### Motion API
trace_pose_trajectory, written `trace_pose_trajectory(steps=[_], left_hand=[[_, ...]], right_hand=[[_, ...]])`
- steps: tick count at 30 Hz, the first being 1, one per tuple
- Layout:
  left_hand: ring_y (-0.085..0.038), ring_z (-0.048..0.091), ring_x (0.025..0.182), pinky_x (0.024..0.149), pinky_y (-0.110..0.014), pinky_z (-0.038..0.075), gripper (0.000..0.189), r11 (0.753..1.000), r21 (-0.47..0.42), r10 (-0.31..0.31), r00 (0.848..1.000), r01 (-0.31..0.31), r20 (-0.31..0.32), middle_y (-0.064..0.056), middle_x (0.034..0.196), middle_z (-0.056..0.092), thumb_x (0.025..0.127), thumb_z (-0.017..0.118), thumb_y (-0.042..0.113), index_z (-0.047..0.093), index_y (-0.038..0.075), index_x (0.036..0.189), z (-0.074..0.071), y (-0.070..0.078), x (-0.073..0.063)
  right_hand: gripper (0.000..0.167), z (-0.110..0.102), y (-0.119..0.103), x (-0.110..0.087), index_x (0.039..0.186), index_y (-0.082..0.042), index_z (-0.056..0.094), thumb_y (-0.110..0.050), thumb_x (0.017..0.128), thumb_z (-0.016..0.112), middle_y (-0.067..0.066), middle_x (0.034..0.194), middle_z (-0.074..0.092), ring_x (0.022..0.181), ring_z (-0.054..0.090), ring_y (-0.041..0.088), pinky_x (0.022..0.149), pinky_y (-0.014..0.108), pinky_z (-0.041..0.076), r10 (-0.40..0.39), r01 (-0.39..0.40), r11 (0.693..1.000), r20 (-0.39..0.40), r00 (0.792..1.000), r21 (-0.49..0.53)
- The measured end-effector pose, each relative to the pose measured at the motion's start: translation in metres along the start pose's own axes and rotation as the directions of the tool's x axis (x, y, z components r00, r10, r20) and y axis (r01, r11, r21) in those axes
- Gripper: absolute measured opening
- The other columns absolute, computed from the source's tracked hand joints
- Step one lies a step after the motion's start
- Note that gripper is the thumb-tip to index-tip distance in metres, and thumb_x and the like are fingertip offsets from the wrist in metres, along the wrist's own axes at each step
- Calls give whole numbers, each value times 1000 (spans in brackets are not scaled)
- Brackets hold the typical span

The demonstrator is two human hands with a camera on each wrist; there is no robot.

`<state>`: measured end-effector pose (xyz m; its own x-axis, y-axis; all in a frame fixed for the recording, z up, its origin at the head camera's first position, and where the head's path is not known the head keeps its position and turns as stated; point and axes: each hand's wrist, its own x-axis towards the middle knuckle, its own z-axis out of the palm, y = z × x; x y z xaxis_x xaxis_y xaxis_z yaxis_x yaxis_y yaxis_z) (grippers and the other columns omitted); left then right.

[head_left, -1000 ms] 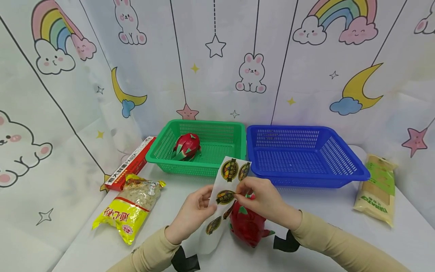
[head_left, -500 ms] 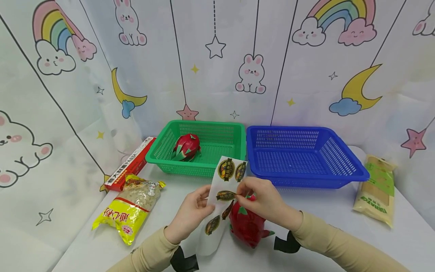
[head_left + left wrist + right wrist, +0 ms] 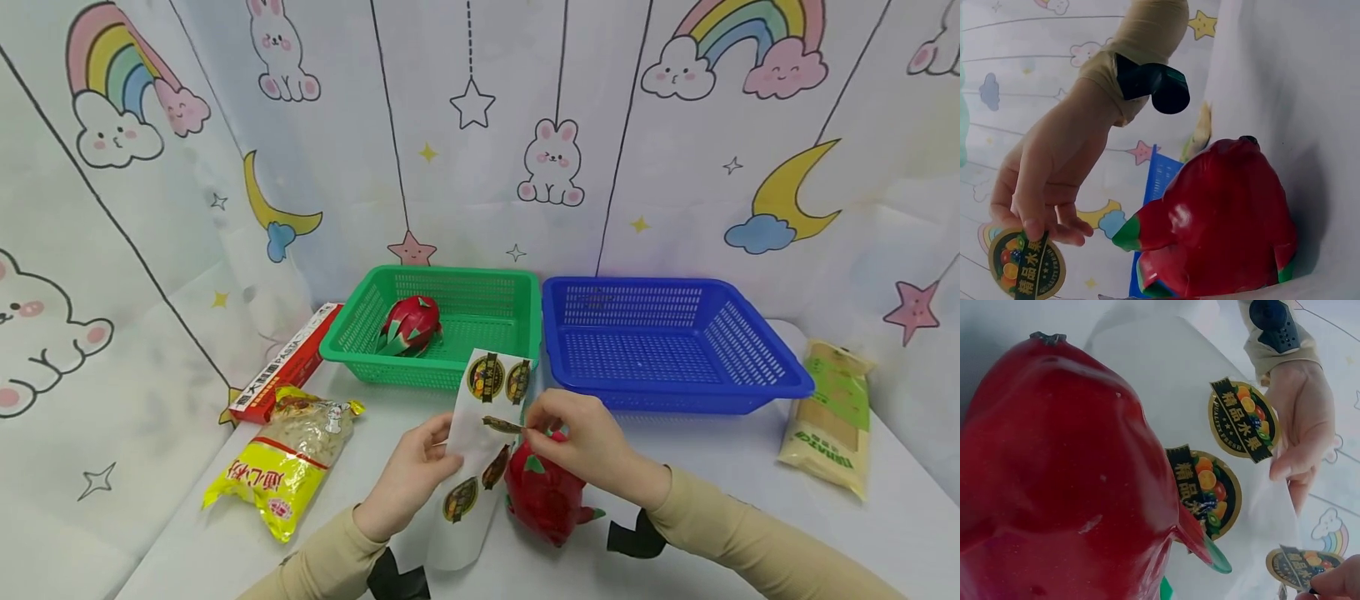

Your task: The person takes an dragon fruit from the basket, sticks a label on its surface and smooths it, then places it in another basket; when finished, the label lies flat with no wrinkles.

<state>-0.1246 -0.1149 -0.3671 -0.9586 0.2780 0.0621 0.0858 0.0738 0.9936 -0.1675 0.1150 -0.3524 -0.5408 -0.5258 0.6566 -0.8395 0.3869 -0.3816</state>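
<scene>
Right hand (image 3: 581, 442) pinching one fruit sticker (image 3: 501, 425) by its end; left hand (image 3: 412, 479) gripping the label sheet (image 3: 480, 450) by its left edge, thumb on the printed face.

Change over the last second: sheet has slid leftward, away from the right hand, while that hand has hardly shifted. Pinched sticker, earlier lying broad-faced over the sheet, now seen nearly edge-on from the head. Left wrist view gives its printed face, four gold characters on a dark band, with curtain (image 3: 1100, 181) behind and no sheet backing it. Judgement: peeling is done or very nearly so; head view alone cannot settle whether an edge clings.

Dragon fruit (image 3: 547, 500) has not moved: on the white table (image 3: 720, 467), below the right hand and just beside the sheet, likely the surface meant for the sticker. No sticker on the faces that show; underside hidden.

Four other stickers on the sheet, one pointed out low at left (image 3: 460, 500). Second dragon fruit (image 3: 412, 321) unmoved in the green basket (image 3: 420, 369).
</scene>
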Motion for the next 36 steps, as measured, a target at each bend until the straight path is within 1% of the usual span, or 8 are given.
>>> trace_pose_trajectory(steps=[7,10,14,17,20,24,30,36], left_hand=[[-30,56,108,87,-33,49,50,1000,-9,-27,1000,27,-14,-29,125,51,88,47,-6,34,-9,136,-10,-2,0],[-29,56,108,88,-32,48,48,999,-12,-42,999,42,-4,-29,125,50,89,46,-5,33,-9,136,-15,-6,-1],[-26,57,106,87,-32,48,48,997,-21,-78,997,78,19,-29,124,50,89,43,-5,31,-9,136,-20,-15,-4],[-22,58,102,85,-31,48,50,993,-36,-112,993,113,28,-29,123,51,88,42,-6,29,-7,136,-24,-22,-7],[-19,58,98,83,-30,48,51,990,-43,-130,991,131,38,-28,122,51,87,41,-8,29,-6,136,-28,-29,-8],[-19,59,97,83,-30,48,52,988,-48,-144,989,146,43,-30,122,51,86,41,-8,29,-7,136,-33,-38,-9],[-23,61,97,83,-34,50,54,985,-51,-161,987,162,17,-31,121,51,85,41,-10,26,-9,137,-39,-48,-10],[-21,61,94,81,-31,50,57,983,-3,-184,983,184,-22,-32,121,51,84,42,-11,23,-10,138,-43,-56,-8]], right_hand=[[22,-1,1,-2,76,-18,58,1,73,69,-10,72,59,65,54,0,54,22,49,10,-10,1000,-4,1000,-8],[23,-2,2,-3,76,-18,58,2,72,68,-9,72,58,64,53,0,54,20,48,6,-6,1000,-14,1000,-18],[23,-3,3,-4,75,-17,58,4,71,67,-9,71,58,63,53,1,54,17,47,1,-2,1000,-24,1000,-26],[23,-4,3,-4,75,-17,58,4,71,67,-9,71,58,63,54,1,54,18,48,5,-6,999,-24,1000,-35],[22,-4,3,-4,76,-16,58,3,71,68,-8,71,59,64,54,2,54,20,49,11,-12,999,-22,1000,-47],[22,-5,3,-5,76,-16,58,2,71,69,-8,71,59,64,54,2,54,20,49,19,-20,998,-20,1000,-58],[23,-6,4,-7,76,-16,57,3,71,68,-9,71,58,64,53,1,55,20,49,18,-20,998,-23,1000,-52],[22,-7,4,-7,76,-16,58,1,71,69,-9,72,58,64,53,1,54,20,49,31,-33,997,-26,999,-66]])
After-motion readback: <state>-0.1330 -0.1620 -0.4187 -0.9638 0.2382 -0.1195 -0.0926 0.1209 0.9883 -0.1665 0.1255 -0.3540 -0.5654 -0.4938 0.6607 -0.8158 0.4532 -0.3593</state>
